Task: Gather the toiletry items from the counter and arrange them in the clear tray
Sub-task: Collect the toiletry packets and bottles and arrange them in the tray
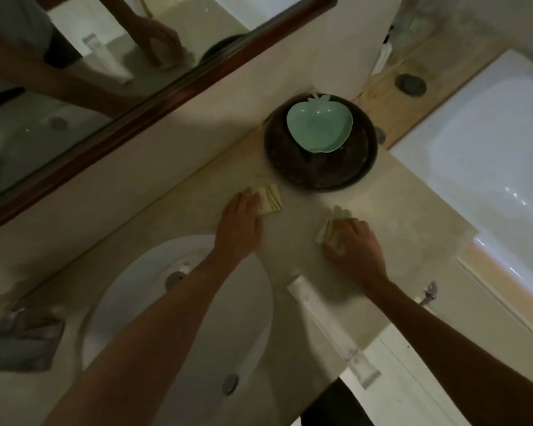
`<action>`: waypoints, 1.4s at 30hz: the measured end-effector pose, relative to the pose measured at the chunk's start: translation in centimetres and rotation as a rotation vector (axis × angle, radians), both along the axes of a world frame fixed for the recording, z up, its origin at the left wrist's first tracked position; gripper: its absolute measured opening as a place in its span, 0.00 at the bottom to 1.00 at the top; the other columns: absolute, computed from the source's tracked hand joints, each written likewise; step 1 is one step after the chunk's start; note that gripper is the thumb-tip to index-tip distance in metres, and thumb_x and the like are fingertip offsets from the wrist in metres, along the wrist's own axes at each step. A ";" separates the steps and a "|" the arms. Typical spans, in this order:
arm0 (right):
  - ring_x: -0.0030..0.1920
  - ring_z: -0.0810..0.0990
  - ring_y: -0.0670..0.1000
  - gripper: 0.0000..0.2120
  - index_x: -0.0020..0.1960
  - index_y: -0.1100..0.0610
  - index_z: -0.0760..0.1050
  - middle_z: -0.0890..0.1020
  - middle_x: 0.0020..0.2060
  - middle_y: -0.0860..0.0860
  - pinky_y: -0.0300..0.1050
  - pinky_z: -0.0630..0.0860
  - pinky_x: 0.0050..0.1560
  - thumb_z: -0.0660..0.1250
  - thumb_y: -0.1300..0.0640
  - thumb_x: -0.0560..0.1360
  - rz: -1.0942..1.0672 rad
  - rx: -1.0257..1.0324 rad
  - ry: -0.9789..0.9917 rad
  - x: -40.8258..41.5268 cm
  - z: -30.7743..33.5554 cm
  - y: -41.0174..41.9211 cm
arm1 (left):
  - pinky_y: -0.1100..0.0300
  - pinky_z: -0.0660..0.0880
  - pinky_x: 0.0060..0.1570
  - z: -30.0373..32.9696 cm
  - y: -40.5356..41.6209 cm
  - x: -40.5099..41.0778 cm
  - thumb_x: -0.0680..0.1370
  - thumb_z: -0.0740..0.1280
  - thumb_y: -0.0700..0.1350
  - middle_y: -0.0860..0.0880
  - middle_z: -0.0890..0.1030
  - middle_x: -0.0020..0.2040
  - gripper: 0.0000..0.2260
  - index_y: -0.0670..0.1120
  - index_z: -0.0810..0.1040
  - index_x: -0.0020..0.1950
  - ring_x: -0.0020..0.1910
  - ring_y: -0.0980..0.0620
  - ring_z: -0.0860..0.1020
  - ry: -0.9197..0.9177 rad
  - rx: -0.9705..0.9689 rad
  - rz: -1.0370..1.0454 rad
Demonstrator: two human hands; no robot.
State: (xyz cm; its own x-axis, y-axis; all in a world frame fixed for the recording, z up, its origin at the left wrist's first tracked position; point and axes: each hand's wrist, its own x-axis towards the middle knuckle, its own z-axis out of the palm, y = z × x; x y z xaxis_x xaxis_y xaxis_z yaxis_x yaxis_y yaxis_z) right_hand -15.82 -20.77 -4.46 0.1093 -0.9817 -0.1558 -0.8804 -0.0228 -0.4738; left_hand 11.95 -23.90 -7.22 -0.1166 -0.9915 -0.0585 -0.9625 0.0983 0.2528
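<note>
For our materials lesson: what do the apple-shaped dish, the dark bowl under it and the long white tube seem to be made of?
Apple-shaped dish: probably glossy plastic, mint green with small highlights, though glazed ceramic is possible.
Dark bowl: matte and mottled brown, perhaps wood or stone; the dim light leaves it open.
White tube: soft plastic, judging by its flat crimped end, satin finish.
</note>
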 end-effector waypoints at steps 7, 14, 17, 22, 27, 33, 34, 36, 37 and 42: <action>0.59 0.75 0.58 0.31 0.66 0.54 0.74 0.77 0.60 0.53 0.53 0.70 0.60 0.76 0.49 0.66 0.164 -0.052 -0.128 2.9 0.5 -0.8 | 0.47 0.66 0.69 1.2 2.2 0.4 0.67 0.69 0.32 0.43 0.72 0.70 0.32 0.43 0.70 0.71 0.69 0.42 0.69 0.197 -0.010 -0.301; 0.65 0.72 0.58 0.35 0.71 0.54 0.70 0.75 0.65 0.54 0.54 0.64 0.68 0.77 0.50 0.67 0.223 0.032 -0.042 1.5 -0.3 -0.4 | 0.46 0.61 0.72 2.6 0.6 2.1 0.68 0.71 0.46 0.47 0.60 0.78 0.38 0.48 0.62 0.77 0.76 0.48 0.60 0.126 0.212 -0.454; 0.66 0.71 0.58 0.34 0.71 0.53 0.69 0.74 0.66 0.54 0.56 0.65 0.68 0.76 0.48 0.68 0.226 0.044 -0.044 1.7 -0.4 -0.3 | 0.45 0.66 0.68 2.8 1.5 0.9 0.70 0.69 0.60 0.46 0.63 0.75 0.37 0.47 0.63 0.75 0.71 0.46 0.64 0.092 0.112 -0.175; 0.64 0.72 0.58 0.33 0.70 0.55 0.71 0.75 0.65 0.55 0.54 0.65 0.65 0.77 0.50 0.68 0.233 0.010 -0.063 2.1 -0.2 -0.2 | 0.49 0.72 0.62 2.7 1.7 -1.7 0.73 0.70 0.57 0.45 0.67 0.70 0.38 0.46 0.57 0.77 0.66 0.45 0.67 0.119 0.161 -0.006; 0.62 0.73 0.58 0.33 0.67 0.55 0.73 0.76 0.62 0.54 0.55 0.68 0.64 0.74 0.47 0.65 0.344 -0.077 -0.116 2.8 0.3 -1.5 | 0.51 0.64 0.71 3.1 1.5 -0.8 0.71 0.76 0.47 0.47 0.57 0.78 0.46 0.52 0.50 0.80 0.76 0.48 0.59 0.377 0.278 -0.119; 0.61 0.73 0.57 0.32 0.66 0.55 0.74 0.76 0.62 0.55 0.54 0.71 0.60 0.77 0.50 0.64 0.517 -0.078 -0.122 7.9 1.0 -3.8 | 0.56 0.66 0.69 2.4 4.1 1.6 0.70 0.78 0.49 0.47 0.64 0.75 0.45 0.48 0.54 0.79 0.73 0.51 0.64 0.516 0.224 0.103; 0.60 0.74 0.56 0.32 0.65 0.55 0.74 0.76 0.61 0.55 0.54 0.72 0.60 0.77 0.49 0.64 0.529 -0.080 -0.116 8.5 1.1 -4.1 | 0.56 0.67 0.68 2.3 4.3 1.9 0.70 0.78 0.50 0.47 0.65 0.74 0.45 0.47 0.54 0.79 0.72 0.51 0.65 0.517 0.209 0.111; 0.61 0.73 0.56 0.31 0.66 0.55 0.74 0.76 0.62 0.54 0.53 0.71 0.61 0.76 0.49 0.65 0.550 -0.063 -0.100 9.4 1.1 -4.5 | 0.54 0.67 0.68 2.3 4.3 2.0 0.69 0.78 0.51 0.47 0.65 0.74 0.46 0.46 0.54 0.79 0.72 0.51 0.65 0.516 0.212 0.116; 0.62 0.72 0.56 0.31 0.67 0.55 0.74 0.76 0.63 0.54 0.53 0.70 0.62 0.76 0.49 0.66 0.564 -0.041 -0.087 9.7 1.0 -4.7 | 0.53 0.67 0.69 2.4 4.2 1.9 0.69 0.78 0.50 0.47 0.65 0.74 0.46 0.46 0.54 0.79 0.72 0.50 0.65 0.519 0.219 0.119; 0.66 0.68 0.52 0.37 0.70 0.53 0.69 0.71 0.67 0.53 0.50 0.66 0.67 0.77 0.43 0.66 0.341 0.006 -0.149 8.4 1.8 -2.7 | 0.54 0.62 0.70 3.0 2.9 0.6 0.65 0.79 0.58 0.47 0.62 0.76 0.52 0.48 0.52 0.79 0.74 0.50 0.62 0.413 0.197 0.084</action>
State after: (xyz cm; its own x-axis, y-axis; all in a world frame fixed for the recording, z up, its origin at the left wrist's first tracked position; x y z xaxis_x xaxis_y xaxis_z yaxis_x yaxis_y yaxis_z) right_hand -7.46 -23.43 -2.61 0.4519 -0.8841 -0.1192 -0.7442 -0.2999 -0.5969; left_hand 12.60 -20.99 -4.24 -0.0897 -0.9731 -0.2123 -0.7797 -0.0641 0.6229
